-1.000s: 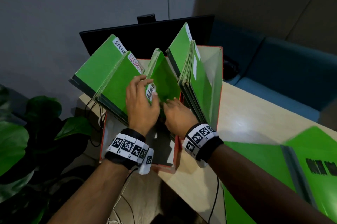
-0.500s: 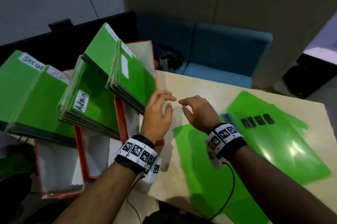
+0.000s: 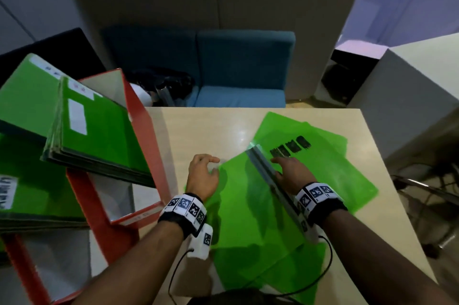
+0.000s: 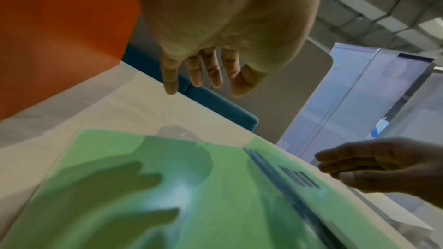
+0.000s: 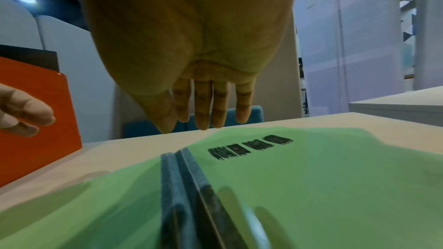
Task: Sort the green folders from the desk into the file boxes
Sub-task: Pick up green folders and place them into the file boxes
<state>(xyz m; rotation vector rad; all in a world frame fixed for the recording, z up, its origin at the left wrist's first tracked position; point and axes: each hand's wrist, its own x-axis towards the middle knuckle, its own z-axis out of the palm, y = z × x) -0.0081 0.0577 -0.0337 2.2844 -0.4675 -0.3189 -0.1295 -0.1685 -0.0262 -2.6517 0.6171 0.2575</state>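
- Underneath, your pale wooden desk (image 3: 198, 130) stood before a blue sofa (image 3: 238, 68) and grey partition walls.
- Green folders (image 3: 310, 175) lay overlapping on it, the right one bearing blacked-out marks (image 3: 290, 146); others stood in red file boxes (image 3: 139, 115) on your left, their white labels too blurred to read.
- Your left hand (image 3: 201, 175) and right hand (image 3: 290, 173) hovered apart above the folders, fingers relaxed, holding nothing.

Black scrawled label (image 3: 290, 147) on flat green plastic folder (image 3: 323, 168): illegible. Red card file boxes (image 3: 146, 130): cut off, left edge.
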